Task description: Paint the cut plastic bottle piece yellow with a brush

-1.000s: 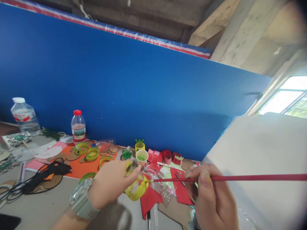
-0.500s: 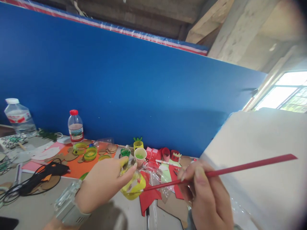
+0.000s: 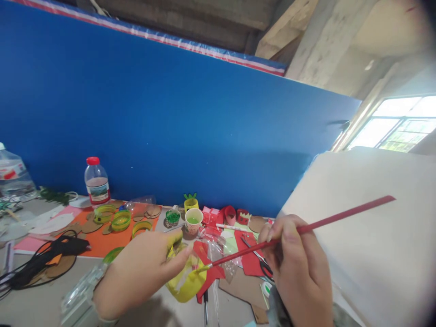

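Window (image 3: 378, 131) blown out, ceiling (image 3: 204, 16) dim; soft shadow on table (image 3: 85, 274); upper-right corner dark, blurred.

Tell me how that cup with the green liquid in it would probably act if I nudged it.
The cup would likely tip fairly easily, since it stands upright and seems to narrow toward its base. Its green liquid could slosh out, as the top is open. The wall looks like thin paper, so it may dent if squeezed.

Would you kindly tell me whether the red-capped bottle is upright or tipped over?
Upright: the bottle has its red cap at the top and label below.
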`<state>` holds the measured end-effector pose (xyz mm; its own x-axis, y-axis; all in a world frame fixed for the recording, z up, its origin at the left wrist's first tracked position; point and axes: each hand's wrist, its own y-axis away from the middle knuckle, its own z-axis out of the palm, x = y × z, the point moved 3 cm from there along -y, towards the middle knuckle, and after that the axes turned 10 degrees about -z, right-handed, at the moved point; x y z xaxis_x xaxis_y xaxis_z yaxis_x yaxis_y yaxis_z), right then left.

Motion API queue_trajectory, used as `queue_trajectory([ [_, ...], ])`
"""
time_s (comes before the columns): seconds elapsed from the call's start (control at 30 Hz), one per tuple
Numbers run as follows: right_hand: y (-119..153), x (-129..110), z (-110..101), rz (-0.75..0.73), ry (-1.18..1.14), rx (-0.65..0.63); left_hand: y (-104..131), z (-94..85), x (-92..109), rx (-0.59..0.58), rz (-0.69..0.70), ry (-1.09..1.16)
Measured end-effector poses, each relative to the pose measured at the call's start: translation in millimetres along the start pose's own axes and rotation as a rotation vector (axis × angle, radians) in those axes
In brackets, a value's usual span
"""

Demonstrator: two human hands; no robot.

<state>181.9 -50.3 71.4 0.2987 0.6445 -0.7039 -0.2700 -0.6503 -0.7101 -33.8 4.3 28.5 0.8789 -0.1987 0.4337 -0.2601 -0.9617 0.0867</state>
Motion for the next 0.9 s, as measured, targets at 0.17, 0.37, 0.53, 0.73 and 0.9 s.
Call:
queue_trajectory([
  [0.17,-0.7,7.3,-5.2,0.068,0.01,0.021,0.6,0.8,1.7,-0.01,0.036,-0.015],
  [0.37,-4.6,5.1,-21.8,0.065,0.077,0.048,4.9,1.7,4.2,-0.053,0.065,0.008],
  [0.53,3.6,-4.0,-14.4,0.084,0.016,-0.076,8.4,1.1,7.2,-0.042,0.085,0.029],
  [0.73,8.7,-6.9,-4.6,0.14,-0.002,0.037,8.9,1.4,9.2,-0.047,0.142,-0.003],
  [0.9,4.6,-3.0,-12.1,0.204,0.077,0.052,9.0,0.8,9.4,-0.05,0.243,0.027],
])
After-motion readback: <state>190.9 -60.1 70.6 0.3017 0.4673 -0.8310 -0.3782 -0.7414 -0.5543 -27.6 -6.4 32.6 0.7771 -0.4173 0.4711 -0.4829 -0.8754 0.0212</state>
